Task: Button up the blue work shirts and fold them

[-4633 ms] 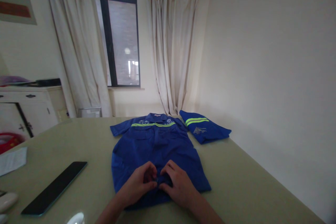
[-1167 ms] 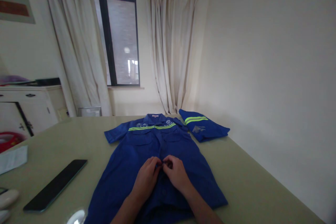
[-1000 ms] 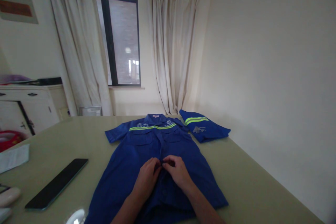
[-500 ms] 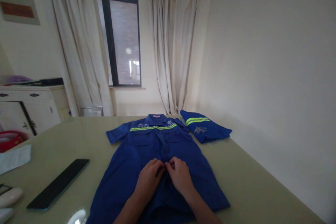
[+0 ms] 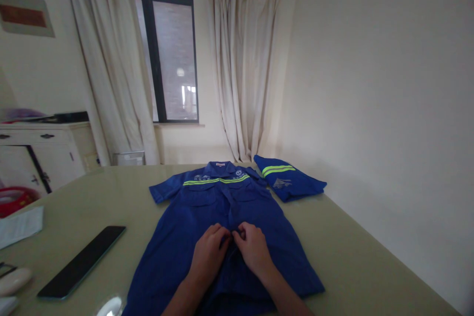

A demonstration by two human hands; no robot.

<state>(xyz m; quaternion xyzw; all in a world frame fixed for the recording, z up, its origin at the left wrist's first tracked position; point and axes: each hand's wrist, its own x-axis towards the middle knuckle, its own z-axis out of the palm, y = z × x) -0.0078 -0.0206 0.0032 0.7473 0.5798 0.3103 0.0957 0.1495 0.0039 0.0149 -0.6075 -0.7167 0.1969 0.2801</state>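
A blue short-sleeved work shirt (image 5: 202,215) lies front side up on the table, its collar at the far end and a yellow-green reflective stripe across the chest. Over the lower part of its front placket, my left hand (image 5: 210,252) pinches the cloth edge between thumb and fingers. My right hand (image 5: 254,247) grips the placket just beside it, fingertips almost touching the left ones. Whether a button sits between the fingers is too small to make out. Beyond the shirt's right shoulder rests a folded blue garment (image 5: 292,182) with the same stripe.
The pale green table (image 5: 355,256) meets the wall on the right. On its left side lie a dark tablet-like slab (image 5: 83,262), a sheet of paper (image 5: 20,227) and a white mouse-shaped object (image 5: 15,280). A red basin (image 5: 18,200) and a white cabinet (image 5: 55,158) stand beyond.
Both hands stay at the same spot on the placket, with only slight finger movement. The shirt and other things lie as before; the view has shifted a little.
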